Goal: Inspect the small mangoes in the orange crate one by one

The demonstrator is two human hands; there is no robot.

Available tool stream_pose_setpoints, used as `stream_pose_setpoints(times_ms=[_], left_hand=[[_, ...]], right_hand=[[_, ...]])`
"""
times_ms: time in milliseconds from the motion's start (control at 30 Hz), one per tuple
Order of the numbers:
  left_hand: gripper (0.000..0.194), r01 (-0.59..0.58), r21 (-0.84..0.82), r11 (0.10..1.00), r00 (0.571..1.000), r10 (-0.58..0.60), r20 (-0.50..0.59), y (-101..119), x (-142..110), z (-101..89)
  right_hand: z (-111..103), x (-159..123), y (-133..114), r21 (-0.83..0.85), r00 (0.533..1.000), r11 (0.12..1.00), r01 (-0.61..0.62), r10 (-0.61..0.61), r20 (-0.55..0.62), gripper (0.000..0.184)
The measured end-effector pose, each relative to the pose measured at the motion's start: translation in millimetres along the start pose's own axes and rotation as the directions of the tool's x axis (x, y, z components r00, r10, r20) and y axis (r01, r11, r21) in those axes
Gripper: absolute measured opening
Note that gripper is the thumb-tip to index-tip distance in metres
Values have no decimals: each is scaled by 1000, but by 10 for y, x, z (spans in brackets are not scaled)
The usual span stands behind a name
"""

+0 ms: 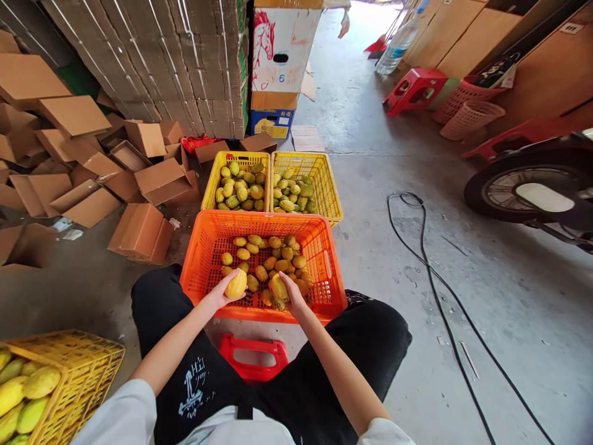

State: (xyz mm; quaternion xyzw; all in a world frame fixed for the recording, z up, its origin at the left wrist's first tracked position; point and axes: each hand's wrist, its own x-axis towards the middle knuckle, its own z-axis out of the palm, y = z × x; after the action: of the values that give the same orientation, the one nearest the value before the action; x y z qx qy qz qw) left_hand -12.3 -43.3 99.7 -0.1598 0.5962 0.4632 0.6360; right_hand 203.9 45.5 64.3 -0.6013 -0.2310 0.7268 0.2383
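My left hand (pixel 223 292) is closed around a smooth yellow oval melon (pixel 237 284), held over the orange crate (pixel 336 290). A second yellowish melon (pixel 278 287) sits in the grip of my right hand (pixel 293 295), a short way to the right. Below both hands, several smaller brownish-yellow melons (pixel 285 266) lie loose on the crate's perforated floor, mostly toward its right side. Directly behind stand two yellow crates, the left one (pixel 211 183) and the right one (pixel 332 185), both holding green and yellow melons (pixel 239 185).
Another yellow crate (pixel 92 364) of larger fruit stands at my lower left. Cardboard boxes (pixel 143 232) are heaped at left. A red stool (pixel 254 361) is between my legs. A black cable (pixel 430 266) crosses the floor near a motorbike wheel (pixel 523 185) at right.
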Motion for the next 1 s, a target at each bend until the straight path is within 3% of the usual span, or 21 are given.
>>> stream_pose_setpoints(times_ms=[200,467,633,833,1000], left_hand=[[9,-33,-35,999,998,31,-58,-5,11,-4],[38,35,-43,998,999,-35,-9,25,12,-3],[50,62,-82,995,998,-62,2,-2,39,-24],[57,60,-126,990,998,-60,3,20,27,-19],[53,27,-64,998,999,-26,19,24,6,-12]], right_hand=[[0,-26,7,-12,997,999,41,-40,64,30],[0,-5,-11,89,998,995,-34,29,56,25],[-16,12,-15,98,990,986,-138,133,49,21],[-19,19,-19,81,979,976,-203,201,27,30],[-14,40,-5,92,988,984,-153,151,28,28]])
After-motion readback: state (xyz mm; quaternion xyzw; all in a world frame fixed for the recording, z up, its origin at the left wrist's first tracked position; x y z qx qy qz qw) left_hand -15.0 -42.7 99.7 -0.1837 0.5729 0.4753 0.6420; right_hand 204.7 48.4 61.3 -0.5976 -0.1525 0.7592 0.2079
